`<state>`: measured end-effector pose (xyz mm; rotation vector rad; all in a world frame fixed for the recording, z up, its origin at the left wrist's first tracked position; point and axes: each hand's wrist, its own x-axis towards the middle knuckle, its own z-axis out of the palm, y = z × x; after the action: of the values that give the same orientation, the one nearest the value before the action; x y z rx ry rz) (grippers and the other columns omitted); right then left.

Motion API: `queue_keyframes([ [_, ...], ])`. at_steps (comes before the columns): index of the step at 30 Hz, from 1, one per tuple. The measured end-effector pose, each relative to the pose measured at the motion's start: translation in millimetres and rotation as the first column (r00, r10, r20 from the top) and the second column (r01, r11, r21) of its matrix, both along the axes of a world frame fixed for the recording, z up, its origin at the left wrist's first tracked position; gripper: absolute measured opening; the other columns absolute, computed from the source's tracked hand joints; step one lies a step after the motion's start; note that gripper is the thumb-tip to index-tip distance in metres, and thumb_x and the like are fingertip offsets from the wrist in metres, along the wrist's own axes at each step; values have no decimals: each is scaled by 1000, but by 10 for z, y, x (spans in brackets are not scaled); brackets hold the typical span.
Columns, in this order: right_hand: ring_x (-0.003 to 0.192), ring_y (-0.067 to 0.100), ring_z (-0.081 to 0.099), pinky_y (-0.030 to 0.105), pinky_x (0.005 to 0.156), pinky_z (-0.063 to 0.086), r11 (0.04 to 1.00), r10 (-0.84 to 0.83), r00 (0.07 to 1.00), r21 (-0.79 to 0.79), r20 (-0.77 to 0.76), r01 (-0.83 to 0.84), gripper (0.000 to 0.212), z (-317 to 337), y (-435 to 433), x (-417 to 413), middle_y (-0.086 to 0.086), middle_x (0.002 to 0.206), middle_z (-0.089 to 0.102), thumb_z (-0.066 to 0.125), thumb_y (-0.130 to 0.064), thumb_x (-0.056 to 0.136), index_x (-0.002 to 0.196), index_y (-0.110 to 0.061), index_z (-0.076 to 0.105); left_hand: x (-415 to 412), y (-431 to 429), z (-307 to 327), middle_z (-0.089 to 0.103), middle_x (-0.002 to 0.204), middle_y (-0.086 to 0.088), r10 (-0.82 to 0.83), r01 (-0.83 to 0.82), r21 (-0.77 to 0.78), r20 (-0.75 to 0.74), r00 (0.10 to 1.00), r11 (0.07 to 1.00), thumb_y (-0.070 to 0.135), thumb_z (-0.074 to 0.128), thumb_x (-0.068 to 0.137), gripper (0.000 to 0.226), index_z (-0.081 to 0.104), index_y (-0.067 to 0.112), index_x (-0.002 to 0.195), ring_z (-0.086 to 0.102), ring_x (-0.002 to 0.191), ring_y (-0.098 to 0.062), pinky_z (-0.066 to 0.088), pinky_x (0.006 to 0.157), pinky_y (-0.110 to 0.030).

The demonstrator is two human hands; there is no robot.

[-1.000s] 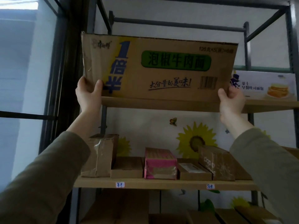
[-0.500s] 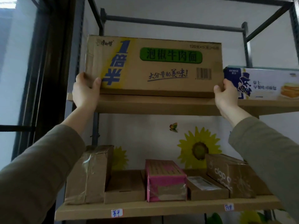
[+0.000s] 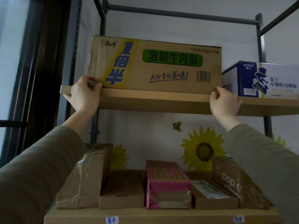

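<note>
I am pinching the noodle carton [image 3: 155,65] at its lower corners, my left grip [image 3: 84,96] and right grip [image 3: 224,102] both curling round the cardboard. It is feeling bulky, stiff and probably light. It is now sitting flat on the upper shelf [image 3: 161,102] beside the blue-and-white box [image 3: 265,80], no longer tilted above it.

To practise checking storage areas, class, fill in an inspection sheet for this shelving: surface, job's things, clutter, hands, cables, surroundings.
Surface: upper shelf, a board bearing two boxes.
Job's things: carton stands at the shelf's front edge.
Clutter: blue box right of carton; pink box and brown boxes on lower shelf.
Hands: left hand grips carton's lower left corner; right hand grips its lower right corner.
Cables: nothing seen.
Surroundings: metal rack; sunflower stickers on wall; window at left.
</note>
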<state>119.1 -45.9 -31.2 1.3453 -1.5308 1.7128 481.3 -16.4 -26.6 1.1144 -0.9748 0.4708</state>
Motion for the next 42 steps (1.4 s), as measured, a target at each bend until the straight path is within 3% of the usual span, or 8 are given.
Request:
queue_keyframes([
  [4, 134, 31, 36, 60, 113, 5, 1000, -8, 999, 21, -43, 9, 39, -21, -18, 2, 12, 136, 52, 34, -26, 99, 131, -11, 51, -72, 24, -2, 59, 121, -7, -7, 7, 4, -58, 998, 1000, 32, 54, 90, 30, 56, 16, 116, 47, 122, -27, 9, 114, -57],
  [12, 134, 31, 34, 64, 111, 4, 996, 12, 999, 91, -33, -9, 39, 11, -45, -29, 13, 136, 50, 31, -26, 98, 129, -13, 51, -119, 24, -15, 59, 122, -7, -42, 42, 2, -93, 995, 999, 30, 53, 91, 32, 54, 13, 118, 48, 122, -28, 8, 114, -57],
  [18, 141, 27, 23, 61, 112, 2, 991, 49, 998, 123, -45, -43, 41, -8, 1, -20, 10, 146, 40, 29, -27, 100, 135, -13, 46, -73, -60, -56, 46, 138, -15, 40, -48, 81, 97, 994, 996, 22, 38, 96, 35, 50, 4, 123, 27, 140, -30, 15, 114, -57],
  [22, 144, 22, 19, 53, 116, 5, 981, 193, 981, 9, 14, -194, 40, -160, 73, 136, 7, 151, 33, 35, -24, 100, 136, -10, 45, -131, -23, -268, 29, 151, -13, -9, -11, 123, 165, 986, 992, 23, 34, 98, 41, 44, 3, 132, 17, 144, -28, 18, 115, -54],
  [27, 135, 17, 37, 24, 107, 29, 748, 662, 736, -54, 143, -662, 41, -765, 383, 783, 5, 145, 42, 39, -21, 100, 138, -9, 42, -360, 230, -936, 35, 149, -8, -219, 215, 174, 7, 976, 961, 29, 40, 98, 48, 34, 9, 142, 28, 141, -23, 26, 115, -42],
  [32, 126, 11, 45, 10, 89, 32, 458, 843, 474, 121, 254, -880, 40, -1479, 600, 1498, 4, 139, 48, 43, -21, 98, 137, -10, 43, -246, 429, -1647, 39, 146, -6, -237, 261, 231, -126, 963, 937, 31, 48, 95, 53, 33, 14, 143, 36, 135, -21, 31, 111, -38],
  [37, 130, 12, 42, 14, 93, 32, 348, 854, 431, 297, 290, -889, 45, -1778, 559, 2109, 3, 143, 43, 43, -25, 98, 141, -12, 37, 158, 497, -2081, 34, 150, -5, -194, 279, 243, -322, 927, 929, 33, 51, 94, 60, 28, 14, 146, 32, 138, -19, 28, 113, -35],
  [42, 131, 21, 40, 29, 103, 32, 274, 765, 403, 313, 502, -909, 52, -1799, 352, 2601, 7, 144, 41, 42, -38, 97, 141, -12, 36, 469, 381, -2204, 42, 143, -5, -238, 371, 344, -371, 898, 863, 33, 51, 94, 60, 29, 11, 144, 40, 132, -19, 36, 108, -36],
])
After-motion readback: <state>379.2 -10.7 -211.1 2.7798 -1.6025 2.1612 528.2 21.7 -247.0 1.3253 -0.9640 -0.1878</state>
